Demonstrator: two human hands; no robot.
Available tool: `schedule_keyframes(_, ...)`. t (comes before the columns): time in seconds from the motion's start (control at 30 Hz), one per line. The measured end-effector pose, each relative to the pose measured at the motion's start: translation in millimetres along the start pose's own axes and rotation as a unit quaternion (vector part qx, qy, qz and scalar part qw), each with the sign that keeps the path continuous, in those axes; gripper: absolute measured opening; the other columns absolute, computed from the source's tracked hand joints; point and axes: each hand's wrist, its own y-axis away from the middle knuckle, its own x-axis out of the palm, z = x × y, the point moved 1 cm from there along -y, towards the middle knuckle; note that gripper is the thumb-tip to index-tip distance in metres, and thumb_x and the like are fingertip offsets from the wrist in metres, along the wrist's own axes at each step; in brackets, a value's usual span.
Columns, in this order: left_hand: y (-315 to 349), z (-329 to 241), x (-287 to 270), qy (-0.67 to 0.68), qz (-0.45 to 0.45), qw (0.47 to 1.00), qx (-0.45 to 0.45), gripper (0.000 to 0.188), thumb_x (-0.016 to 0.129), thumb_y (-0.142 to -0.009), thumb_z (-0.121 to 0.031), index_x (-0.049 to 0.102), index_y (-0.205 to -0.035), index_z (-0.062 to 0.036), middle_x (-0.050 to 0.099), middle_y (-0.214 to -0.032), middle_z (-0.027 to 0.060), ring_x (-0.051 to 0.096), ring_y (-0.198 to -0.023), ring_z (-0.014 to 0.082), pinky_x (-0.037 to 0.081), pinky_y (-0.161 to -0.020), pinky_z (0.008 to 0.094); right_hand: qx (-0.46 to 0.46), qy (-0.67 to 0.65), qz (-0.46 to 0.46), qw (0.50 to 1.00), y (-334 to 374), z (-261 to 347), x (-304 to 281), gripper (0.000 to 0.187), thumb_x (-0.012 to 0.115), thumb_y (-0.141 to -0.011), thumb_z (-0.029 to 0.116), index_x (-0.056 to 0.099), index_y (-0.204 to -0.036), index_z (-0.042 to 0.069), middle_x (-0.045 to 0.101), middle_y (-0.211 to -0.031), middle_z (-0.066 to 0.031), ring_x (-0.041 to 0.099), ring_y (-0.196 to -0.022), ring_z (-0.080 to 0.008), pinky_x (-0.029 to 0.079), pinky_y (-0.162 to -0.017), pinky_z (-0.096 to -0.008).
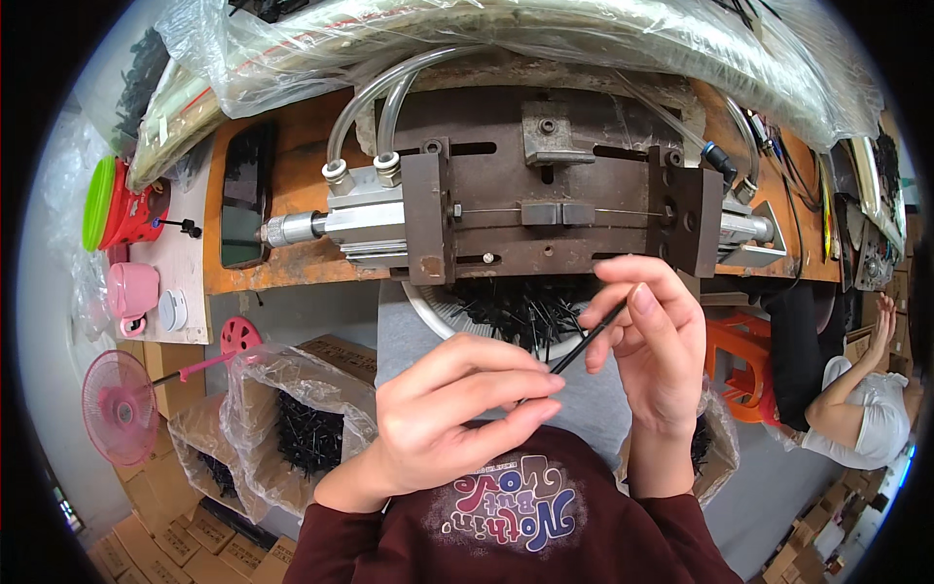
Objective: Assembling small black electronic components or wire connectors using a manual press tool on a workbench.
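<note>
A thin black rod (589,337) slants between my two hands, above my lap and just in front of the bench. My left hand (467,409) is closed on its lower end, thumb and fingers pinched together. Around the upper end curl the thumb and fingers of my right hand (657,341). Below the rod, a white basin (428,310) holds a heap of thin black pieces (525,316). Beyond my hands stands a dark metal fixture (545,248) with a silver cylinder at each side and a small split grey block (557,213) in its middle.
Clear air hoses (365,107) loop over the fixture. A phone (247,195) lies on the wooden bench (302,270). At left are a pink mug (133,292), a pink fan (121,407) and plastic-lined boxes of black pieces (309,433). Another person (856,409) sits at right beyond an orange stool (736,355).
</note>
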Motion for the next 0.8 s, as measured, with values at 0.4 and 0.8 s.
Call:
schedule_keyframes(0.4, 6, -3, 5, -0.05, 0.065, 0.994, 0.076, 0.03, 0.085, -0.066, -0.013, 0.074, -0.094, -0.0071, 0.068, -0.11, 0.0111, 0.066, -0.071, 0.0152, 0.054, -0.058, 0.0242, 0.002, 0.01, 0.039, 0.999, 0, -1, 0, 0.017, 0.055, -0.097, 0.01, 0.062, -0.097, -0.005, 0.067, -0.079, -0.016, 0.065, -0.057, -0.0165, 0.052, -0.051, -0.0247)
schedule_keyframes(0.8, 7, 0, 4, -0.042, 0.064, 0.988, 0.137, 0.027, 0.083, -0.067, -0.012, 0.074, -0.092, -0.0065, 0.07, -0.109, 0.0107, 0.068, -0.076, 0.0175, 0.055, -0.059, 0.0256, -0.059, 0.007, 0.028, 0.998, 5, 0, 6, 0.019, 0.051, -0.099, 0.012, 0.056, -0.096, -0.006, 0.067, -0.079, -0.0227, 0.062, -0.051, -0.0181, 0.052, -0.049, -0.0257)
